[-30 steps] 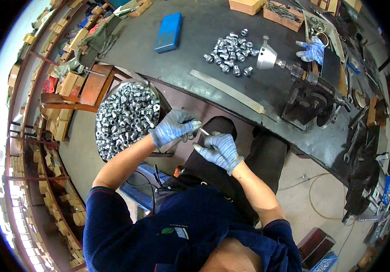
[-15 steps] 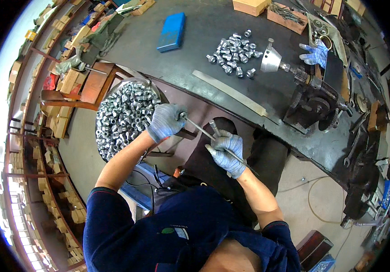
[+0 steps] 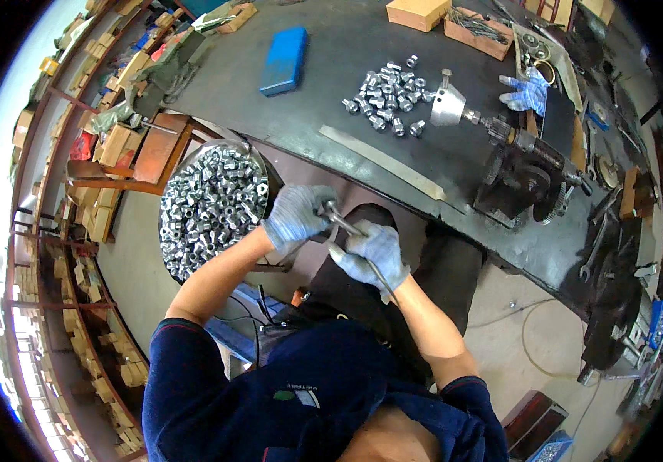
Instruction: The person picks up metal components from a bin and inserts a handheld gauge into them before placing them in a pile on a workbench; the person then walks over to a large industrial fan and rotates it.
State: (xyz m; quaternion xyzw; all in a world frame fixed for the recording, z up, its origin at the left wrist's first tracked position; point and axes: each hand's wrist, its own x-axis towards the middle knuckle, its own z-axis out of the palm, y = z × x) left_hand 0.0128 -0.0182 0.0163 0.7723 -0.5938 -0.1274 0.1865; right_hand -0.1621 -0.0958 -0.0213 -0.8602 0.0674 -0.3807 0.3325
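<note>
Left hand (image 3: 298,215) has moved nearer right hand (image 3: 374,254), both holding metal piece (image 3: 344,223)

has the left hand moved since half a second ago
Yes. The left hand has shifted to the right, farther from the round tub, which serves as the fixed mark.

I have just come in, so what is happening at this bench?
A person in gloves is working at the bench edge. The left hand holds a small metal part, and the right hand grips a thin rod; whether the rod sits inside the part is not clear. A round container full of similar pieces stands beside the left forearm, and a smaller pile lies on the bench near a gear machine.
</note>
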